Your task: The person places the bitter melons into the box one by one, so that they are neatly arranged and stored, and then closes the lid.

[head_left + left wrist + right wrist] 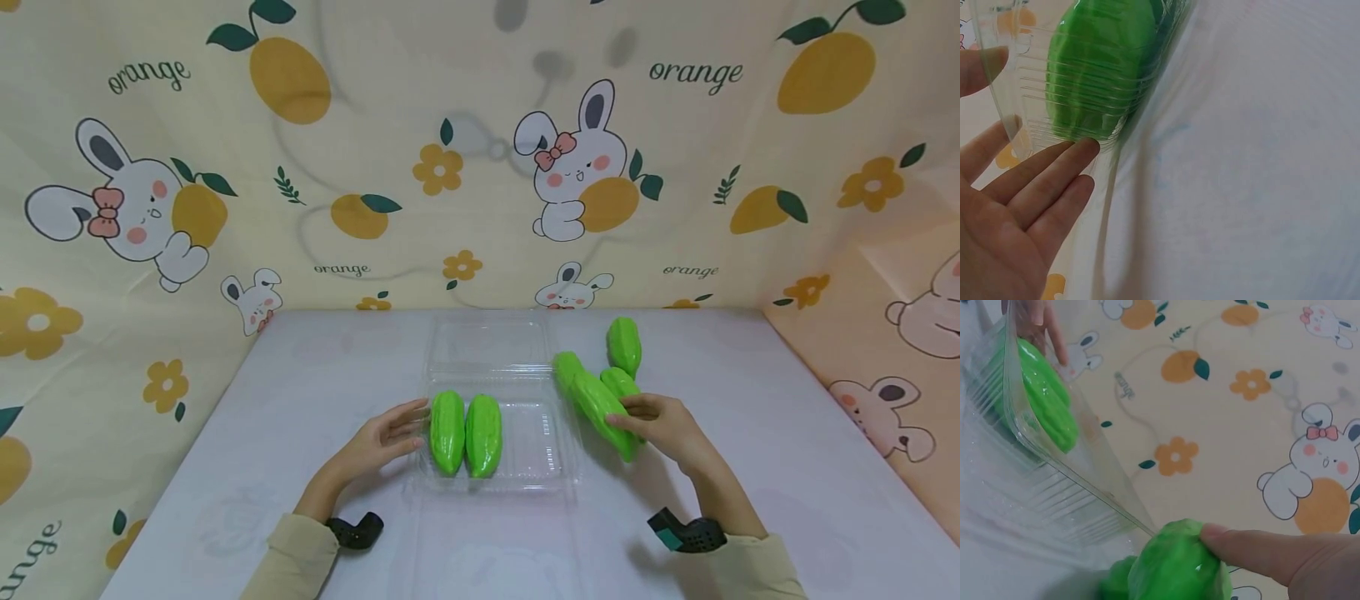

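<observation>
In the head view a clear plastic box (532,433) lies with its lid (487,342) folded back behind it. Two bright green, ridged bitter melons (447,433) lie side by side in its left part. My left hand (393,433) is at the box's left wall, fingers loosely extended; in the left wrist view its fingertips (1088,147) are right at the ribbed plastic. To the right of the box, my right hand (663,429) pinches the near end of another bitter melon (592,400), held aslant. The right wrist view shows this melon's bumpy end (1175,562) under a finger.
Behind the right hand lie more green bitter melons, one (624,346) at the back and one (618,382) partly covered by the held one. A patterned cloth (480,167) stands along the table's back edge. The white table (330,358) extends to both sides.
</observation>
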